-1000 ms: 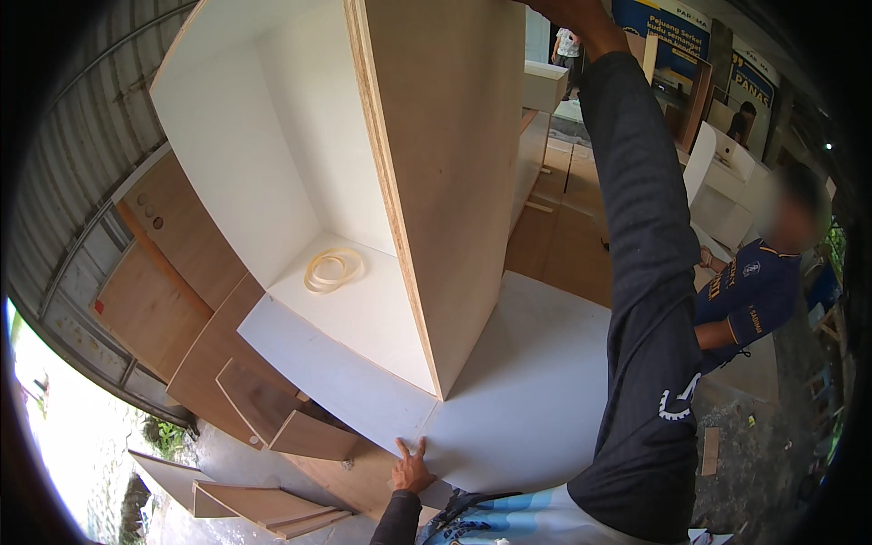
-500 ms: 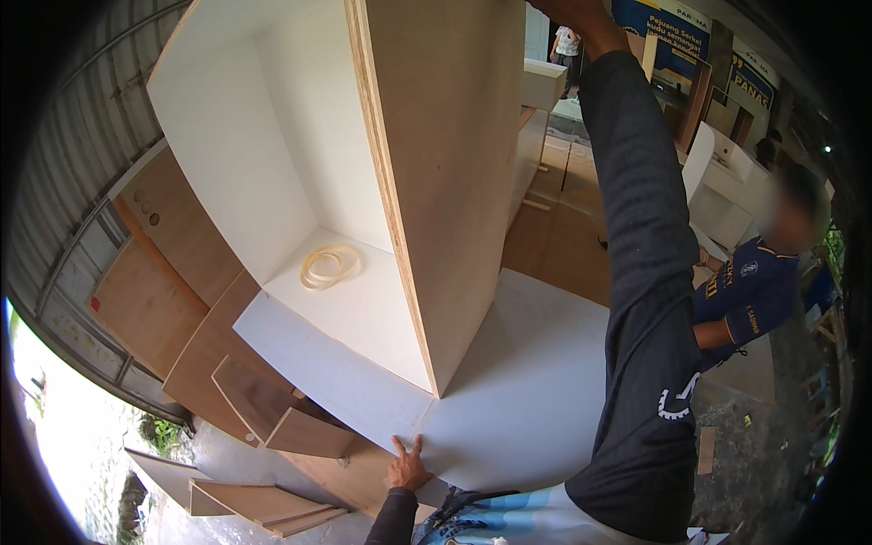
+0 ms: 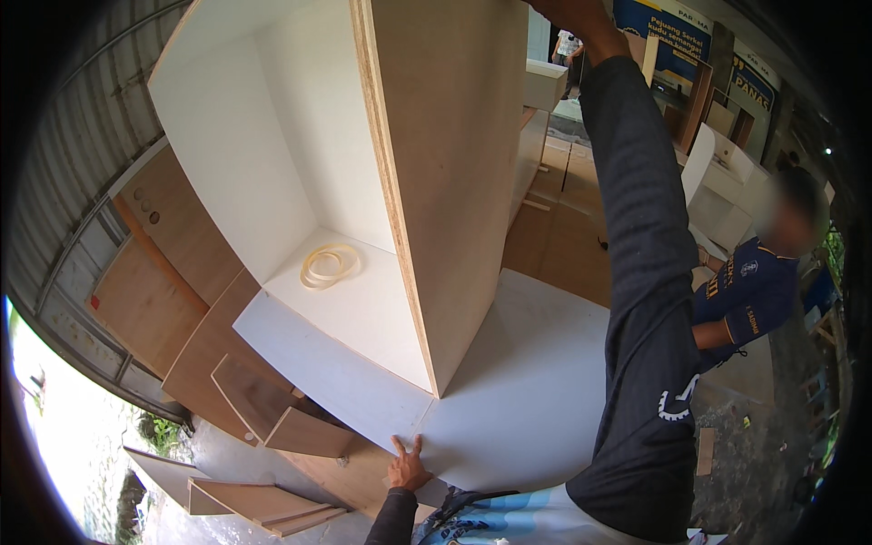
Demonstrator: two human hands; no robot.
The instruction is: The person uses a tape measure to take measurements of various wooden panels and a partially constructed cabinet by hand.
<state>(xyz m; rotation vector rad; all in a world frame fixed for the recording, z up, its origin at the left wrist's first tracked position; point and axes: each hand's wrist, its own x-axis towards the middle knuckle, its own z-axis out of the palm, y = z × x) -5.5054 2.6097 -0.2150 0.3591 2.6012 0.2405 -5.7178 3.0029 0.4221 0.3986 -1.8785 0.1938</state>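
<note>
1. Left hand point(image 3: 406, 470) lies flat, fingers spread, on the near edge of the white board point(image 3: 509, 400), gripping nothing.
2. Right hand point(image 3: 565, 11) reaches up at the cabinet point(image 3: 363, 182) top; its grip cannot be told.
3. Cabinet stands on the board, a tape coil point(image 3: 329, 265) inside.

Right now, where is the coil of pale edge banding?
In the head view, the coil of edge banding lies left of centre on the white cabinet's inner panel, near its back corner, left of the upright plywood side panel.
</note>
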